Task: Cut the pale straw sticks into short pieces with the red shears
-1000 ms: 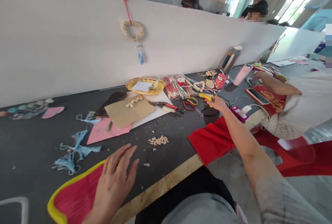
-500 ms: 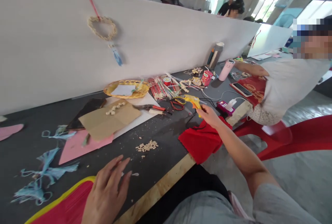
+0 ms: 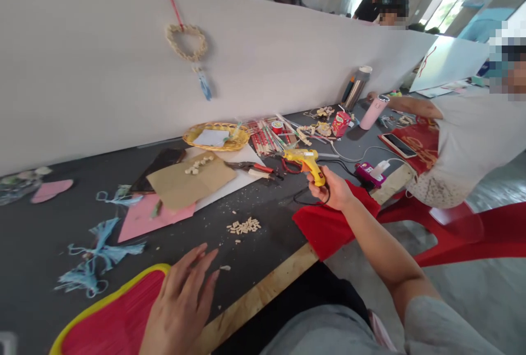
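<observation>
My right hand [image 3: 335, 188] is closed round the handle of a yellow hot glue gun [image 3: 304, 161], whose nozzle points left above the table. A black cord loops down beneath the grip. My left hand [image 3: 183, 295] hovers with its fingers spread, holding nothing, next to a red board with a yellow rim [image 3: 113, 314]. Beyond its fingertips lies a small pile of short pale pieces [image 3: 245, 225]. Pliers with red handles [image 3: 257, 167] rest on the white paper's edge. On brown cardboard [image 3: 191, 182] sits a short row of the pale pieces stuck together.
A wicker basket [image 3: 191, 138], a bundle of sticks [image 3: 267, 138] and a purple power socket [image 3: 369, 173] stand along the back. Red cloth [image 3: 316, 223] hangs over the table edge. Blue tassels [image 3: 102, 245] lie left. A co-worker in a white shirt [image 3: 479, 125] sits at the right.
My right hand has drawn the glue gun slightly nearer and lifted it from beside the scissors. The view has shifted left, while my left hand keeps much the same pose.
</observation>
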The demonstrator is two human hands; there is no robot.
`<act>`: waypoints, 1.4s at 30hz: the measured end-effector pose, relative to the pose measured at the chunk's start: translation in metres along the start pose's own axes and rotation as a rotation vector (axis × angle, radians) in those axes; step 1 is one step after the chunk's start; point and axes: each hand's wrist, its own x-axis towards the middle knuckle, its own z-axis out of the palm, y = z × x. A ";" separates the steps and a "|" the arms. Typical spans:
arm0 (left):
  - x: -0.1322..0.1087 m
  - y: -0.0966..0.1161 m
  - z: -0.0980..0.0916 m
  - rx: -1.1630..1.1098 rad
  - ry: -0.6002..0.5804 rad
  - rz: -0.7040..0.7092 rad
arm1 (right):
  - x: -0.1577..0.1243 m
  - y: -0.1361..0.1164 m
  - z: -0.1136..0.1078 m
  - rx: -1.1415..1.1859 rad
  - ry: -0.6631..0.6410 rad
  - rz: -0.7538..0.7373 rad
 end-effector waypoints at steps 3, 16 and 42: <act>-0.004 -0.003 -0.001 0.015 -0.010 -0.007 | 0.001 0.005 0.004 0.000 -0.007 0.022; -0.009 -0.001 0.000 0.024 -0.021 -0.010 | 0.006 0.019 0.010 -0.339 -0.044 -0.260; 0.019 0.014 0.002 0.022 -0.136 0.018 | -0.003 -0.022 -0.001 -0.362 0.166 -0.588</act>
